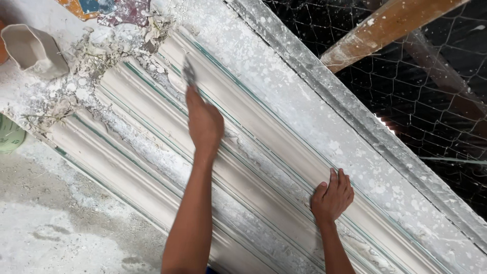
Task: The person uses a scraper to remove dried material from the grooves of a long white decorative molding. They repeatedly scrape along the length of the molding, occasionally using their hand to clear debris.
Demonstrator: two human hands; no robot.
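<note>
Hands at work on a long moulding form, seen from above. Left hand [204,122] is stretched forward, fingers curled shut around a small tool [188,72]; its thin grey blade tip pokes out beyond the fingertips and touches a groove of the form, blurred so its exact kind cannot be told. Right hand [333,195] lies nearer the viewer, open and flat, fingers together, palm pressed on a ridge of the same form and holding nothing.

Under both hands runs the moulding form [264,167], a long pale slab crossing the view diagonally from upper left to lower right. Its surface is stepped in parallel rounded ridges and channels, off-white with thin green lines along the grooves, dusted and crusted with dry plaster. Beside it on the far edge lies a flat grey board [324,86] speckled with white splashes.

At the upper left end, crumbled plaster lumps [96,61] pile up, rough and flaky. Just beyond them stands a small faceted cup [33,49], plaster-coated, tipped on its side. A pale green round container [9,134] shows at the left edge. Lower left is rough grey concrete floor [61,223]. Upper right, hexagonal wire mesh [426,101] spans a dark space, crossed by a brown wooden beam [385,28].
</note>
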